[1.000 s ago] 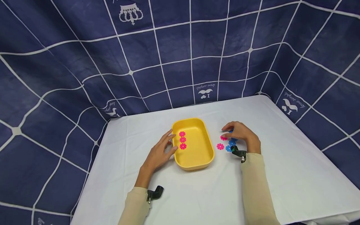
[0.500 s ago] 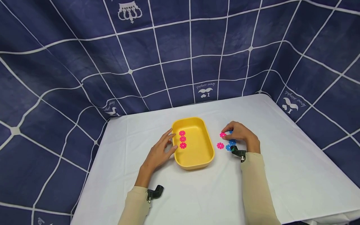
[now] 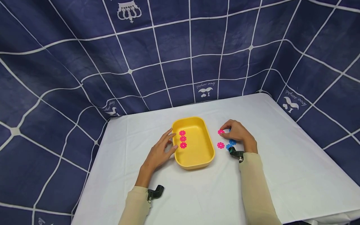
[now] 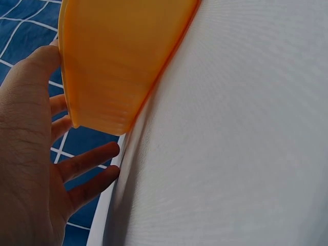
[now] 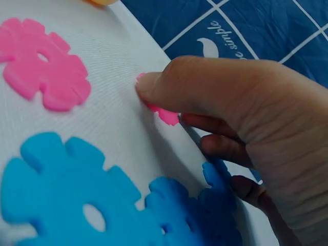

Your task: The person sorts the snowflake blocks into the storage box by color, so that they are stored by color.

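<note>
My left hand [image 3: 158,153] rests against the left side of a yellow plastic tray [image 3: 198,154], fingers spread and nearly straight at its rim. Inside the tray, three pink flower-shaped discs [image 3: 183,138] lie in a row along the left wall. To the tray's right, my right hand [image 3: 238,131] pinches another pink flower-shaped disc [image 5: 167,116], the thumb across its face in the right wrist view. One loose pink disc [image 3: 220,145] lies on the cloth nearer me. Blue flower-shaped discs [image 5: 56,184] lie beneath and beside the right hand, which partly covers them in the head view.
A white cloth [image 3: 197,193] covers the table. Dark blue curtains [image 3: 174,72] with white grid lines stand behind it and at both sides. Each wrist carries a small black camera, such as the left wrist's camera [image 3: 156,192].
My right hand has picked up a pink disc beside the blue ones and shifted it slightly left and away from me. My left hand and the tray have stayed in place.
</note>
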The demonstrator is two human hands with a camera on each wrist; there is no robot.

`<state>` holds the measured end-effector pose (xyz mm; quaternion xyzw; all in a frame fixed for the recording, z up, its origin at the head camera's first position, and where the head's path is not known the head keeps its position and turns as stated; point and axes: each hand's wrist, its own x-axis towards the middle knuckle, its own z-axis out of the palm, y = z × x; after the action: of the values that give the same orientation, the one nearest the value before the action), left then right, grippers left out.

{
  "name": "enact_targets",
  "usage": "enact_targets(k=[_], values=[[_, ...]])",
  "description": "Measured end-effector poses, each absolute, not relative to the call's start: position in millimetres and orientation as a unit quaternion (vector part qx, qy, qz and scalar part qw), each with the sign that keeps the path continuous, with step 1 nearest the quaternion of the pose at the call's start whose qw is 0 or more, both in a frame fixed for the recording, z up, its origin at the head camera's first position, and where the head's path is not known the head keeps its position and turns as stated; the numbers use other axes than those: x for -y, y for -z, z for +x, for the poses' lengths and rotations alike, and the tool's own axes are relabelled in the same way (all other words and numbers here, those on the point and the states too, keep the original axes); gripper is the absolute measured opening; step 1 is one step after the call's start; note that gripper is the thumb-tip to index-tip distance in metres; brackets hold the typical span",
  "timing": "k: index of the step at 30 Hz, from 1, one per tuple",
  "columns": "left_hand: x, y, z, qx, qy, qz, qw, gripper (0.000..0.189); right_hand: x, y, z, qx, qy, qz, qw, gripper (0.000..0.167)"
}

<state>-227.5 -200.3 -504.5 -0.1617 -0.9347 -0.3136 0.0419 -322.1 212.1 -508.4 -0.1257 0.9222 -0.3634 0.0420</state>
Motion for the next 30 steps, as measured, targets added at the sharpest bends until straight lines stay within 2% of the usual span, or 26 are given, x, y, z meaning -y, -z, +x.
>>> enact_targets(k=[6, 11, 30], values=[[201, 505, -227, 0.932, 0.318, -0.170, 0.050, 0.062, -208, 504, -321, -0.924, 0.362, -0.114, 0.036, 0.032], [202, 505, -227, 0.931, 0.320, -0.170, 0.052, 0.061, -209, 496, -320, -0.923, 0.364, -0.117, 0.029, 0.031], [202, 505, -227, 0.932, 0.317, -0.168, 0.052, 0.064, -201, 449, -309, -0.928, 0.358, -0.099, 0.021, 0.040]])
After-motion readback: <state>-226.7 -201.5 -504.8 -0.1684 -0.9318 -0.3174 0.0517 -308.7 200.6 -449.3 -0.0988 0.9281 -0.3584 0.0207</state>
